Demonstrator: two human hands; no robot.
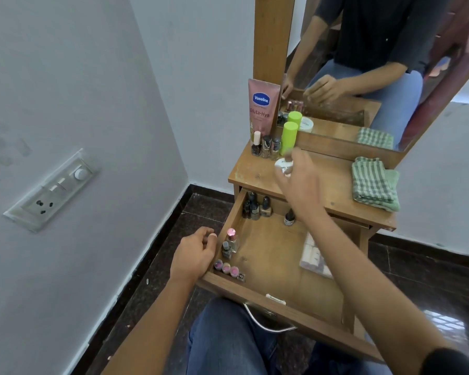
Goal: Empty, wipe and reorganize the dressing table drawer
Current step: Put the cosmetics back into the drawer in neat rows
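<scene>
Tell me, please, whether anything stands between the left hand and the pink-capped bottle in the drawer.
Only the drawer's left wall: the left hand is just outside it, the pink-capped bottle just inside. Nothing else visible intervenes.

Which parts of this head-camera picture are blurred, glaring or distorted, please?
In the head view, the right hand is motion-blurred at its fingertips by the small white round jar; the glossy dark floor tiles show bright glare at lower right; the wooden mirror frame leans with wide-angle distortion; the left hand beside the open wooden drawer looks sharp.
</scene>
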